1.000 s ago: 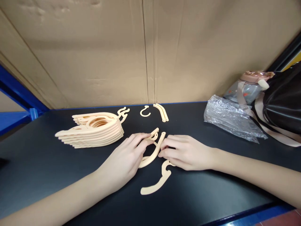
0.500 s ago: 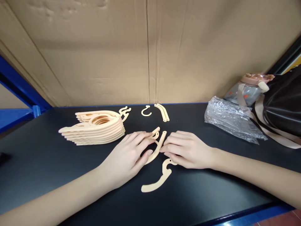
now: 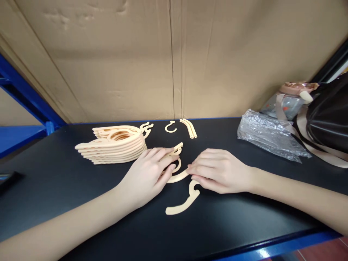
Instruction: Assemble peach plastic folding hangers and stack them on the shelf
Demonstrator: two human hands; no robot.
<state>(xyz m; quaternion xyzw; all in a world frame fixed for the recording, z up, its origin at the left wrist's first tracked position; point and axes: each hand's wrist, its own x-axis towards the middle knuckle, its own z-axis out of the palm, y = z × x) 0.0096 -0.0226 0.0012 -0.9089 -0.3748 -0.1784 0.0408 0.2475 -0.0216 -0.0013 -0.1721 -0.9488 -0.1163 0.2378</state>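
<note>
My left hand (image 3: 149, 175) rests over cream plastic hanger parts at the middle of the black table, its fingers closed on a piece with a ring-shaped opening. A curved cream arm (image 3: 178, 177) runs from beneath that hand to the fingertips of my right hand (image 3: 217, 170), which pinch its right end. In front of my right hand lies a loose curved piece with a hook-like end (image 3: 183, 204), its upper tip partly hidden by the fingers. To the left of my hands sits a stack of cream hangers (image 3: 114, 146).
A small hook (image 3: 170, 127) and slim curved strips (image 3: 189, 128) lie near the cardboard wall (image 3: 122, 65). Small hooks (image 3: 146, 127) sit behind the stack. At right are clear plastic wrap (image 3: 269, 136), a bottle (image 3: 290, 99) and a dark bag (image 3: 328, 116).
The curved arm between my hands has turned, its right end swinging down and right with my right fingers. The view has shifted slightly.
</note>
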